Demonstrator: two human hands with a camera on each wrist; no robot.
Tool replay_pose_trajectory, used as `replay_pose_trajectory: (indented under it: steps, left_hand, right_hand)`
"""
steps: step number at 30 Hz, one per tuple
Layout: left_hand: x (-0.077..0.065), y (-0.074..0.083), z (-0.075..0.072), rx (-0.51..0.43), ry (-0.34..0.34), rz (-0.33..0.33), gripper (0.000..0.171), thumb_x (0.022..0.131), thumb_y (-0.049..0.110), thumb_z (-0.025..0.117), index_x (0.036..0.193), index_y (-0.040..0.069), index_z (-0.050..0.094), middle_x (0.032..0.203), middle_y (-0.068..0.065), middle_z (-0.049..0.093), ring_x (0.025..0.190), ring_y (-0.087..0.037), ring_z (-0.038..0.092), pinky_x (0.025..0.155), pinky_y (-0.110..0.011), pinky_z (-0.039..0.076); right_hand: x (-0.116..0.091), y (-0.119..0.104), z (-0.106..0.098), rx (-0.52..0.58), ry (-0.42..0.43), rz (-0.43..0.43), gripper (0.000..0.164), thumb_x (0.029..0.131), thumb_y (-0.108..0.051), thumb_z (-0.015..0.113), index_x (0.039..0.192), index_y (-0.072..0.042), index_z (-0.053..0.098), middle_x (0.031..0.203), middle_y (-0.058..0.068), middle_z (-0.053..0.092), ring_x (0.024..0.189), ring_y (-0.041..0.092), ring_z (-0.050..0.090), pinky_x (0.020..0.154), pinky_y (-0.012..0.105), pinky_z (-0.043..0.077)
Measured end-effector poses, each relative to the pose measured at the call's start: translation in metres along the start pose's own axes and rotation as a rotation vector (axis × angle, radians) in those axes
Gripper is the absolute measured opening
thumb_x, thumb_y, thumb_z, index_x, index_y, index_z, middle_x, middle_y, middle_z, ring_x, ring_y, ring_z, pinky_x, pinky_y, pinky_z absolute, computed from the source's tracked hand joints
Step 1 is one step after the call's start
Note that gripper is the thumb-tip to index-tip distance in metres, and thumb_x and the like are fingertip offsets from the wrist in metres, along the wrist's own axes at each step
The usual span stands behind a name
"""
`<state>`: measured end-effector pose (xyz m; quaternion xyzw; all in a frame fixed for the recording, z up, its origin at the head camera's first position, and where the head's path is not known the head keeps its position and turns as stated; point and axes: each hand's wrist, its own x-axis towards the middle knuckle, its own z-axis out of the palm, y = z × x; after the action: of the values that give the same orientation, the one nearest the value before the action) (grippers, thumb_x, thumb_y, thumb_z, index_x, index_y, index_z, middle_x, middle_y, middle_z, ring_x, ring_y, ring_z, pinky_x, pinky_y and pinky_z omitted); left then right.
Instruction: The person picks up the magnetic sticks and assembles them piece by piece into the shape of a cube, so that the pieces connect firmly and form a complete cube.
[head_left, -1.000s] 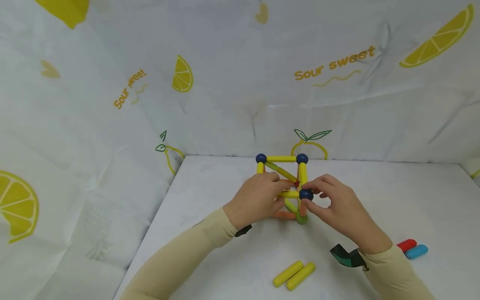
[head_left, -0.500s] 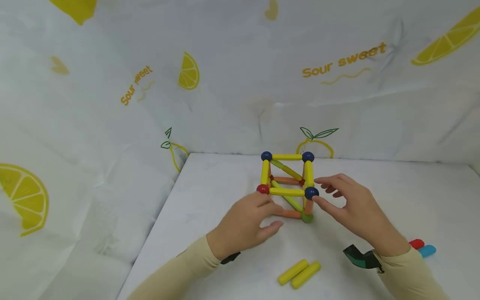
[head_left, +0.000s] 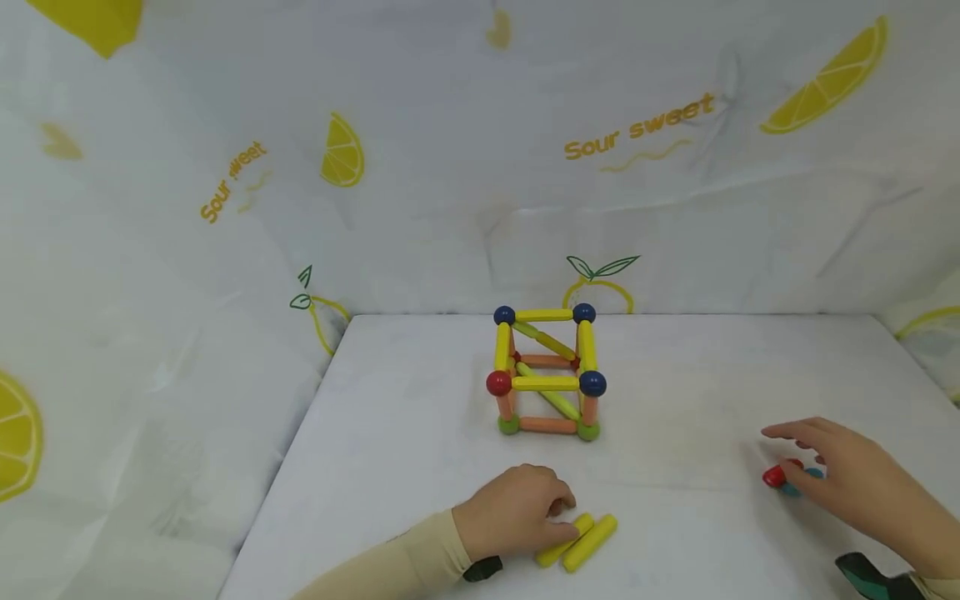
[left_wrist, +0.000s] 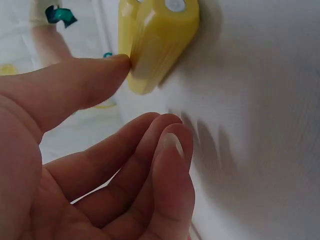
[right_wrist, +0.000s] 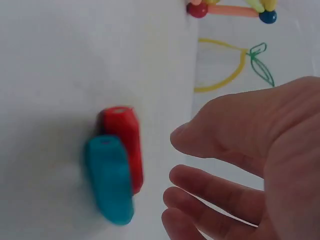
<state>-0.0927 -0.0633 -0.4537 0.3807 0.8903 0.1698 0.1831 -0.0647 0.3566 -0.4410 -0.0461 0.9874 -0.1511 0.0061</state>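
My left hand (head_left: 517,515) is at two yellow magnetic rods (head_left: 591,543) lying side by side near the table's front. In the left wrist view the thumb (left_wrist: 95,75) meets the side of one yellow rod (left_wrist: 162,37), while the other fingers bend loosely below, apart from it. At the right, my right hand (head_left: 862,479) hovers with spread, relaxed fingers by a red rod (head_left: 774,477) and a blue rod (right_wrist: 109,180). Neither is gripped. A cube frame of rods and balls stands by itself behind the hands, with a red ball (head_left: 498,383) at its near left top corner.
The white table (head_left: 405,392) meets a white backdrop (head_left: 450,208) printed with lemons along its far edge. Green and orange rods form the cube's diagonals and base, with a green ball (head_left: 588,431) at a lower corner.
Both hands have left the cube frame. The left hand came down toward the yellow rods, and the right hand moved right to the red and blue rods. The head view shifted slightly.
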Motion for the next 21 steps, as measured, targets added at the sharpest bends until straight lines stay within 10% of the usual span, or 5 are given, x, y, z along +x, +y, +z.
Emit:
replay_pose_trajectory:
  steps: [7, 21]
  left_hand:
    - [-0.005, 0.011, 0.004, 0.004, -0.006, -0.043, 0.022, 0.098, 0.039, 0.08, 0.112, 0.022, 0.083, 0.077, 0.016, 0.054, 0.069, 0.001, 0.049, 0.065, -0.014, 0.042]
    - [-0.005, 0.008, 0.005, 0.175, 0.07, -0.067, 0.012, 0.095, 0.031, 0.082, 0.106, 0.025, 0.085, 0.086, 0.015, 0.069, 0.07, 0.004, 0.052, 0.062, -0.013, 0.043]
  right_hand:
    - [-0.011, 0.027, 0.02, 0.016, -0.133, 0.143, 0.038, 0.08, -0.006, 0.089, 0.108, 0.005, 0.066, 0.105, 0.027, 0.066, 0.092, 0.043, 0.064, 0.078, 0.06, 0.062]
    - [-0.015, 0.021, 0.024, -0.019, -0.224, 0.137, 0.027, 0.082, -0.009, 0.092, 0.099, -0.005, 0.071, 0.1, 0.013, 0.073, 0.091, 0.037, 0.068, 0.076, 0.057, 0.062]
